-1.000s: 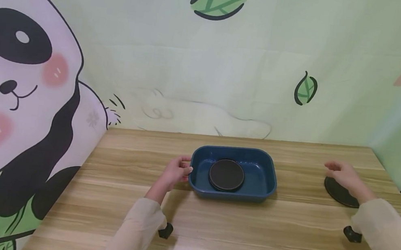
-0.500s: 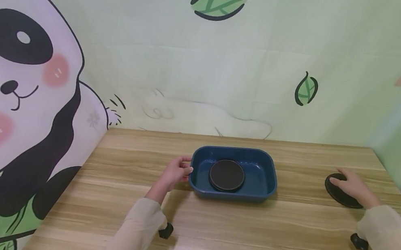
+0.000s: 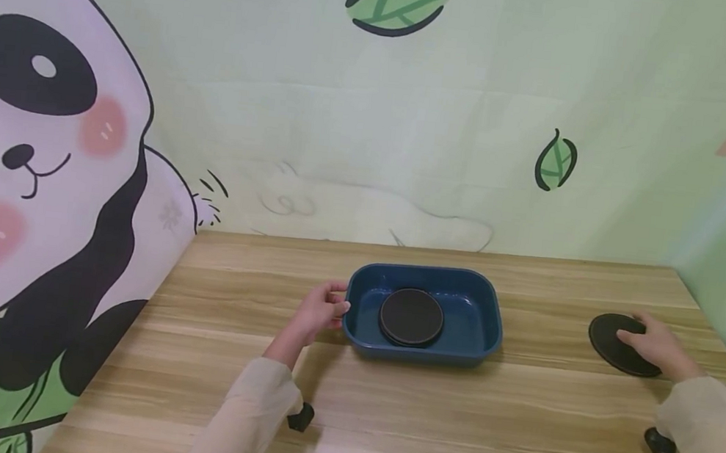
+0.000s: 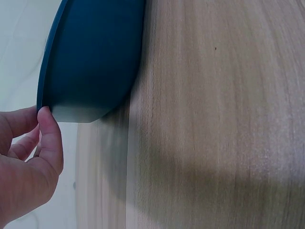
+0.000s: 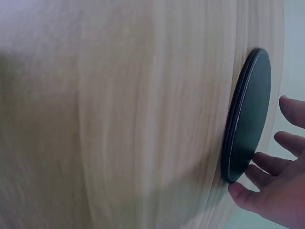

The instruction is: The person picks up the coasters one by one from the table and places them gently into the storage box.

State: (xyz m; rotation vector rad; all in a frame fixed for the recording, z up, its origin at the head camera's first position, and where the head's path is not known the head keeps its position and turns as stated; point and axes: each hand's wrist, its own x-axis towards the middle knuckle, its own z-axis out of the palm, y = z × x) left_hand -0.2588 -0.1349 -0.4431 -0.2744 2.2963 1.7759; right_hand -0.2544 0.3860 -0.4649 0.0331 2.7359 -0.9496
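A blue rectangular baking dish (image 3: 468, 330) sits on the table, and my left hand (image 3: 317, 312) pinches its left rim between thumb and fingers. The left wrist view shows the thumb on the outer wall of the dish (image 4: 95, 52). Inside the dish, left of its middle, lie stacked round black coasters (image 3: 411, 317). Off to the right, my right hand (image 3: 659, 348) is over the right side of another round black coaster stack (image 3: 610, 342). In the right wrist view its stitched edge shows layers, and the spread fingers (image 5: 271, 164) reach the edge of the coasters (image 5: 252, 114).
Wood-grain table (image 3: 422, 425) surface lies between the dish and the right-hand coasters, and in front of both. A fabric backdrop (image 3: 270, 99) with a printed panda and leaves rises behind the table. Black wrist devices (image 3: 301, 417) show under both sleeves.
My right hand has moved from above the far left part of the right coasters to their right side, uncovering most of them. The left hand and the dish stay put.
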